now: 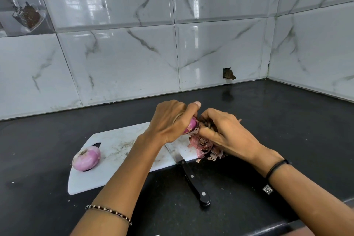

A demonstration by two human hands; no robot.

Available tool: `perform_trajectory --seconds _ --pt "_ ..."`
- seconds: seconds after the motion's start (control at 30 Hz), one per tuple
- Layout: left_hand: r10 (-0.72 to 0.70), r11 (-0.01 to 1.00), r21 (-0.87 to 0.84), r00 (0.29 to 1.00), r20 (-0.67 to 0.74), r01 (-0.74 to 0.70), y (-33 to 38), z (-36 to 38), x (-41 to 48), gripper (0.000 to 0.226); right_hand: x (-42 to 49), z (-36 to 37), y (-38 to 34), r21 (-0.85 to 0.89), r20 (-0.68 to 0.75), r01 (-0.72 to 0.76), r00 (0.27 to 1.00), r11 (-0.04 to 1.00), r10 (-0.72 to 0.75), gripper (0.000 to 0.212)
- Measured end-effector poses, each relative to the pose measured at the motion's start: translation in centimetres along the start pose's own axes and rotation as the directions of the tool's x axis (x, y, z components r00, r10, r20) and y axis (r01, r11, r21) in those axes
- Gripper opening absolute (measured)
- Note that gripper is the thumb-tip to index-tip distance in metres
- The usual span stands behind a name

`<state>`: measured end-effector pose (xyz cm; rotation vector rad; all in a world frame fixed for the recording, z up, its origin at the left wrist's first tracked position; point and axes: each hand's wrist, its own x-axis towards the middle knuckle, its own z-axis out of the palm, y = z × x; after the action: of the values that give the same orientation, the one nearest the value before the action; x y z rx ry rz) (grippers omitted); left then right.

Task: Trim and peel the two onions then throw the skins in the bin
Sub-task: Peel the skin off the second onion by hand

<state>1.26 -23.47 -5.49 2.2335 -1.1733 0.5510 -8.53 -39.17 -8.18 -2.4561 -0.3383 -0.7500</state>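
Slipping is the chief risk noted: the half-peeled onion (191,125) is smooth where bared, and a hard tug on its skin could pull it out of the grip and send it onto the counter. The left hand (170,120) has its fingers curled closed round this onion, thumb up over the top, holding it above the right part of the cutting board (115,143). The right hand (228,132) is bunched against the onion's exposed end, fingers pinching loose skin (206,123); how much is still attached cannot be told. Directly beneath lies a pile of skins (206,149) spilling off the board's right edge, so scraps may scatter further across the black counter (268,111) and be missed at clearing. The knife (188,174) lies with its blade on the board under the left wrist and its handle towards the person, a hazard should either hand drop suddenly. The peeled onion (86,158) rests at the board's left end, well apart, and could roll. No bin is in view.
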Motion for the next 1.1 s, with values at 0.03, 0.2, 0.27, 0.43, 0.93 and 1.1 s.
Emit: perform_trajectory --seconds 0.03,0.2,0.27,0.43,0.93,1.1 --pt "0.008 1.0 -0.014 1.0 -0.015 -0.008 0.0 0.0 -0.1 0.065 0.0 0.0 0.0 0.027 -0.007 -0.015 1.0 1.0 0.015 0.012" --pt "-0.155 0.961 -0.231 0.988 0.012 0.153 -0.3 0.3 0.0 0.068 -0.1 0.0 -0.2 0.045 -0.096 0.009 0.995 0.999 -0.005 0.011" --pt "-0.249 0.89 -0.379 0.967 0.058 0.252 -0.7 0.6 0.2 0.072 -0.1 0.0 -0.3 0.014 -0.133 0.043 0.99 0.999 -0.041 0.01" --pt "-0.264 0.807 -0.529 0.962 0.077 0.264 -0.2 1.0 0.3 0.067 -0.2 -0.3 -0.3 -0.008 -0.162 0.095 0.982 0.995 -0.095 0.014" --pt "-0.065 0.95 -0.311 0.987 -0.147 0.016 -0.3 0.9 0.0 0.059 -0.2 -0.3 -0.1 -0.043 -0.2 0.137 0.969 0.99 -0.143 0.008" --pt "0.011 1.0 -0.009 0.993 -0.121 -0.012 -0.2 0.6 0.0 0.076 0.0 0.0 -0.2 -0.108 -0.132 0.133 0.98 0.985 -0.147 0.004"
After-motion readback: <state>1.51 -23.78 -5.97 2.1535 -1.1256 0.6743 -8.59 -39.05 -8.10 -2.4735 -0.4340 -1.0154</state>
